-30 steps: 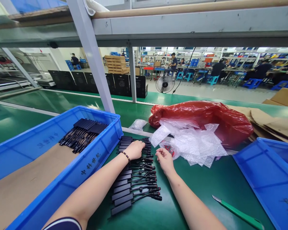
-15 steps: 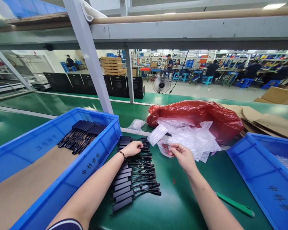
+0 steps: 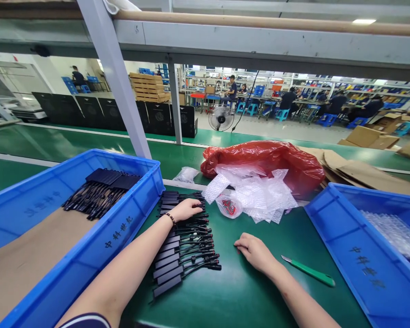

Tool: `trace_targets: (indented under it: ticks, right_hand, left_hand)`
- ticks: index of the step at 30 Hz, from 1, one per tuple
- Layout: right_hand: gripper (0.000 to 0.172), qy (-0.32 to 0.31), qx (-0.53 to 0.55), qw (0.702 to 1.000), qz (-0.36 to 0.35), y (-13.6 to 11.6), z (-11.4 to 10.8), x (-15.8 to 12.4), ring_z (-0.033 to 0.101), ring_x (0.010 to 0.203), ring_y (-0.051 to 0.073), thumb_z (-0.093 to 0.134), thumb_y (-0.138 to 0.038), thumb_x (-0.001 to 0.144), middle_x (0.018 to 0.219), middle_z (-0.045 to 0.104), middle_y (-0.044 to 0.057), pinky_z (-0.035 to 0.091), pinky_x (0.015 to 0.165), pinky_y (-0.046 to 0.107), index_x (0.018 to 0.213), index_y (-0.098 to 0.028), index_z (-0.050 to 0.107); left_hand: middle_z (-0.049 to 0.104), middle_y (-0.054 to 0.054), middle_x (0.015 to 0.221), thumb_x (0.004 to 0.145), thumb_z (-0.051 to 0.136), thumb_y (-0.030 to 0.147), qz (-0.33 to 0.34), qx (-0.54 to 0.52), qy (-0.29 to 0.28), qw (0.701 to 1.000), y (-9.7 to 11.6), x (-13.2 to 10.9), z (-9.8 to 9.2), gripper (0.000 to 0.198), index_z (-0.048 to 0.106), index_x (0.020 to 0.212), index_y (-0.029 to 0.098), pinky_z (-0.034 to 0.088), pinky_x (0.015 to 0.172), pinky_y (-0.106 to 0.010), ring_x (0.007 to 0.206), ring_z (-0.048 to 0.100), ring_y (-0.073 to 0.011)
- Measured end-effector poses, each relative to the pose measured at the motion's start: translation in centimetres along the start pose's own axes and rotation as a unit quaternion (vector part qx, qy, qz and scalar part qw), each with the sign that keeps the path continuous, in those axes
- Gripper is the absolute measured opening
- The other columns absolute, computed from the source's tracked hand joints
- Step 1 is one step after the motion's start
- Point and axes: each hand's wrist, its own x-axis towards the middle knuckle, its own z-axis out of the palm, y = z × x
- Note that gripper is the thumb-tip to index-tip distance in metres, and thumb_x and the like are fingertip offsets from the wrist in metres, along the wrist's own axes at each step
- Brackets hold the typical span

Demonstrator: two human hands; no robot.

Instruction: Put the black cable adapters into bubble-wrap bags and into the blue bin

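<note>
My left hand (image 3: 185, 209) lies palm down on the far end of a row of black adapters with cables (image 3: 182, 248) laid side by side on the green table; its fingers curl over them. My right hand (image 3: 254, 249) rests on the table to the right of the row, fingers curled together as in a pinch; what they hold, if anything, is too small to see. A small clear bag with red parts (image 3: 227, 206) lies beyond it, apart from the hand. A green-handled knife (image 3: 309, 271) lies just right of my right hand.
A blue bin (image 3: 130, 218) on the left holds more black adapters (image 3: 99, 191) on cardboard. Another blue bin (image 3: 362, 255) at the right holds bubble wrap. Loose bubble wrap (image 3: 259, 193), a red plastic bag (image 3: 269, 159) and flattened cardboard (image 3: 362, 171) lie behind. A grey post (image 3: 116, 91) stands ahead.
My right hand left the small clear bag and came back down to the table near me. The left hand stayed on the adapters. The view shifted right.
</note>
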Motion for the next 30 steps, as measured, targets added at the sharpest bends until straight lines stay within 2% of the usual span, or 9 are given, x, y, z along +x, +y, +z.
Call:
trace_targets:
  ticks: [2, 6, 8, 11, 14, 18, 21, 27, 30]
  right_hand:
    - [0.025, 0.001, -0.014, 1.000, -0.007, 0.1, 0.2, -0.3, 0.052, 0.075, 0.015, 0.038, -0.012, 0.076, 0.077, 0.056, 0.005, 0.038, 0.068, 0.025, 0.073, -0.019, 0.062]
    - [0.020, 0.010, -0.027, 1.000, -0.013, 0.1, 0.0, -0.3, 0.050, 0.071, 0.014, 0.036, -0.013, 0.077, 0.075, 0.055, 0.005, 0.037, 0.066, 0.024, 0.070, -0.017, 0.055]
    - [0.018, 0.033, -0.001, 0.999, 0.001, -0.3, -0.3, 0.4, 0.050, 0.067, 0.014, 0.038, -0.017, 0.077, 0.073, 0.056, 0.004, 0.037, 0.063, 0.024, 0.070, -0.016, 0.054]
    - [0.017, 0.093, 0.091, 0.991, 0.025, -1.8, -0.7, 2.8, 0.050, 0.063, 0.013, 0.043, -0.025, 0.076, 0.069, 0.057, 0.003, 0.037, 0.060, 0.025, 0.070, -0.016, 0.056]
    - [0.016, 0.139, 0.222, 0.964, 0.053, -3.8, -0.5, 6.4, 0.048, 0.057, 0.012, 0.050, -0.029, 0.071, 0.062, 0.056, 0.002, 0.036, 0.055, 0.024, 0.069, -0.015, 0.058]
    - [0.016, 0.145, 0.411, 0.895, 0.091, -5.9, 0.7, 11.1, 0.047, 0.049, 0.011, 0.057, -0.029, 0.062, 0.054, 0.052, 0.000, 0.037, 0.047, 0.022, 0.066, -0.014, 0.056]
    - [0.019, 0.160, 0.475, 0.858, 0.114, -6.7, 1.7, 13.0, 0.048, 0.049, 0.010, 0.060, -0.030, 0.058, 0.054, 0.052, 0.000, 0.038, 0.046, 0.021, 0.064, -0.012, 0.055]
    - [0.023, 0.169, 0.498, 0.844, 0.102, -7.1, 3.0, 13.7, 0.049, 0.052, 0.009, 0.059, -0.034, 0.062, 0.059, 0.056, 0.003, 0.040, 0.048, 0.020, 0.066, -0.012, 0.055]
    - [0.024, 0.173, 0.509, 0.837, 0.100, -7.1, 3.4, 13.8, 0.049, 0.052, 0.009, 0.061, -0.035, 0.061, 0.058, 0.056, 0.003, 0.040, 0.049, 0.020, 0.066, -0.012, 0.055]
  left_hand:
    - [0.049, 0.001, 0.062, 0.072, 0.048, 0.032, -0.008, -0.014, 0.003, 1.000, 0.0, 0.1, 0.1, 0.021, 0.053, 0.073, 0.012, 0.030, 0.049, -0.021, 0.050, 0.040, -0.0086]
    - [0.049, 0.002, 0.062, 0.073, 0.049, 0.033, 0.001, -0.051, 0.016, 0.999, 0.1, 0.4, 0.1, 0.037, 0.052, 0.102, 0.012, 0.030, 0.050, -0.020, 0.052, 0.041, -0.0085]
    - [0.049, 0.002, 0.060, 0.075, 0.047, 0.037, 0.014, -0.056, 0.019, 0.998, 0.1, 0.6, 0.3, 0.034, 0.055, 0.098, 0.012, 0.032, 0.053, -0.020, 0.055, 0.042, -0.0090]
    - [0.051, 0.001, 0.058, 0.077, 0.045, 0.038, 0.024, -0.055, 0.025, 0.998, 0.0, 1.0, 0.6, 0.028, 0.055, 0.075, 0.012, 0.033, 0.058, -0.022, 0.055, 0.043, -0.0092]
    - [0.053, 0.000, 0.059, 0.078, 0.045, 0.036, 0.026, -0.063, 0.030, 0.997, -0.1, 1.1, 0.8, 0.027, 0.052, 0.071, 0.012, 0.034, 0.059, -0.022, 0.055, 0.043, -0.0091]
    - [0.049, 0.002, 0.054, 0.079, 0.043, 0.037, 0.028, -0.083, 0.047, 0.995, -0.1, 0.9, 0.8, 0.025, 0.048, 0.073, 0.013, 0.033, 0.056, -0.021, 0.052, 0.041, -0.0084]
    - [0.048, 0.003, 0.054, 0.080, 0.041, 0.037, 0.027, -0.110, 0.042, 0.993, -0.1, 0.8, 0.7, 0.025, 0.048, 0.078, 0.013, 0.032, 0.053, -0.020, 0.049, 0.039, -0.0074]
    - [0.049, 0.002, 0.058, 0.079, 0.042, 0.038, 0.022, -0.145, 0.029, 0.989, -0.5, 0.8, 0.7, 0.026, 0.046, 0.074, 0.013, 0.030, 0.048, -0.019, 0.047, 0.037, -0.0060]
    - [0.051, 0.002, 0.059, 0.078, 0.044, 0.032, 0.026, -0.155, 0.021, 0.987, -0.6, 0.8, 0.7, 0.019, 0.046, 0.075, 0.013, 0.031, 0.049, -0.019, 0.049, 0.039, -0.0065]
